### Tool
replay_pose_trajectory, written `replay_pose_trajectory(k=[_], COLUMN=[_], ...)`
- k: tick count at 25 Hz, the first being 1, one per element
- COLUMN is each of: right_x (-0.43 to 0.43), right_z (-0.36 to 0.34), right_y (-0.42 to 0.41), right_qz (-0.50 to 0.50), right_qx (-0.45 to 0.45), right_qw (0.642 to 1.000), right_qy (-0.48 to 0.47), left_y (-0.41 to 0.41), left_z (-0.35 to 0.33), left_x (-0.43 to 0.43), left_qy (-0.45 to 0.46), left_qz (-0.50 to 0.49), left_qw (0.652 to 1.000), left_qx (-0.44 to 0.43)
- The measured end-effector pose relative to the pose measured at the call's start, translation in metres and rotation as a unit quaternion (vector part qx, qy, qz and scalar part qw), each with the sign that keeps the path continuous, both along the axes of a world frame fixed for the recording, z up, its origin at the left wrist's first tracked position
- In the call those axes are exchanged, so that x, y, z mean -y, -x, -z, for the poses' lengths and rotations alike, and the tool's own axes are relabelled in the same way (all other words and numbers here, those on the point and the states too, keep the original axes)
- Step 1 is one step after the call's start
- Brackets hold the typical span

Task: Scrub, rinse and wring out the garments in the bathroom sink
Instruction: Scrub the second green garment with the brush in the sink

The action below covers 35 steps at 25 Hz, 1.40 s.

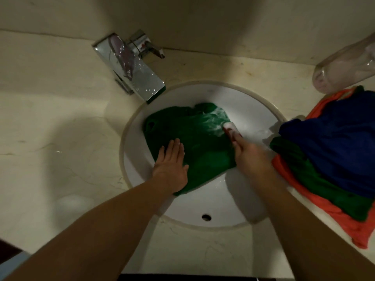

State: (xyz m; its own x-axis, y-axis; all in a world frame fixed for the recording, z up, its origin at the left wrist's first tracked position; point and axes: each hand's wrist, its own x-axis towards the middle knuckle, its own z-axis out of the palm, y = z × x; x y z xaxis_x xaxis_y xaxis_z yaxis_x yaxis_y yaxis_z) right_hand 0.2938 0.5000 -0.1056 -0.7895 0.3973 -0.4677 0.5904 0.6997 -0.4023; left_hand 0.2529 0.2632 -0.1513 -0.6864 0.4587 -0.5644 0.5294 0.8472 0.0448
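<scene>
Pressing flat on the garment (194,142), the left hand (170,165) has its fingers straight and together, pinning the green cloth against the sink (249,102) wall. The right hand (251,155) grips a brush (230,128) with a red handle and white head, and the head touches the garment's right edge. The hands are well apart, one on each side of the cloth. White suds (213,120) streak the cloth just beside the brush head. The garment lies spread inside the sink, covering its far and middle part. An overflow hole (206,217) shows in the near wall. On the counter (60,138) to the right a pile (328,149) of blue, green and orange clothes hangs over the sink rim. A clear bottle (345,65) lies behind the pile. A chrome faucet (132,67) sits at the rim's far left, with something purple resting on top of it.
</scene>
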Motion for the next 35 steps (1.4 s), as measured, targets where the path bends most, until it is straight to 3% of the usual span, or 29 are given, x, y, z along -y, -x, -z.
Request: replay_pose_trajectory(k=[3, 5, 7, 10, 12, 15, 17, 21, 23, 26, 28, 32, 35], right_x=[0.051, 0.053, 0.024, -0.004, 0.013, 0.060, 0.055, -0.033, -0.025, 0.047, 0.054, -0.032, 0.006], right_z=[0.008, 0.018, 0.027, 0.024, 0.017, 0.026, 0.031, 0.016, 0.008, 0.028, 0.035, 0.020, 0.014], right_y=[0.030, 0.036, 0.034, 0.007, 0.003, 0.022, 0.041, 0.050, 0.043, 0.043, 0.047, 0.045, 0.033], right_qz=[-0.103, -0.181, -0.135, -0.040, -0.026, -0.152, -0.211, -0.094, -0.070, -0.196, -0.250, -0.081, -0.051], right_qx=[-0.037, -0.024, 0.017, 0.041, 0.008, -0.041, -0.040, 0.068, 0.063, -0.007, -0.018, 0.070, 0.025], right_qw=[0.994, 0.983, 0.991, 0.998, 1.000, 0.986, 0.976, 0.992, 0.993, 0.980, 0.967, 0.992, 0.998], right_qy=[0.032, 0.028, 0.009, -0.018, 0.003, 0.056, 0.037, -0.058, -0.071, 0.047, 0.047, -0.068, -0.011], left_y=[0.035, 0.062, 0.073, 0.059, 0.043, 0.030, 0.028, 0.018, 0.014, 0.009, 0.008, 0.008, 0.006], left_z=[-0.007, -0.002, 0.011, 0.028, 0.032, 0.030, 0.029, 0.027, 0.027, 0.028, 0.027, 0.026, 0.024], left_x=[-0.011, -0.010, -0.006, -0.009, -0.012, -0.010, -0.008, -0.004, -0.001, -0.003, -0.004, -0.002, -0.005], left_qy=[-0.063, -0.053, 0.002, -0.030, -0.045, -0.032, -0.021, -0.030, -0.042, -0.059, -0.052, -0.033, -0.025], left_qz=[0.036, 0.021, -0.012, 0.017, 0.014, -0.022, -0.056, -0.063, -0.047, -0.057, -0.064, -0.067, -0.068], left_qw=[0.992, 0.993, 0.997, 0.997, 0.997, 0.999, 0.997, 0.997, 0.998, 0.995, 0.995, 0.997, 0.996], left_qx=[-0.102, -0.106, -0.071, -0.074, -0.054, -0.033, -0.042, -0.036, -0.025, -0.049, -0.059, -0.038, -0.042])
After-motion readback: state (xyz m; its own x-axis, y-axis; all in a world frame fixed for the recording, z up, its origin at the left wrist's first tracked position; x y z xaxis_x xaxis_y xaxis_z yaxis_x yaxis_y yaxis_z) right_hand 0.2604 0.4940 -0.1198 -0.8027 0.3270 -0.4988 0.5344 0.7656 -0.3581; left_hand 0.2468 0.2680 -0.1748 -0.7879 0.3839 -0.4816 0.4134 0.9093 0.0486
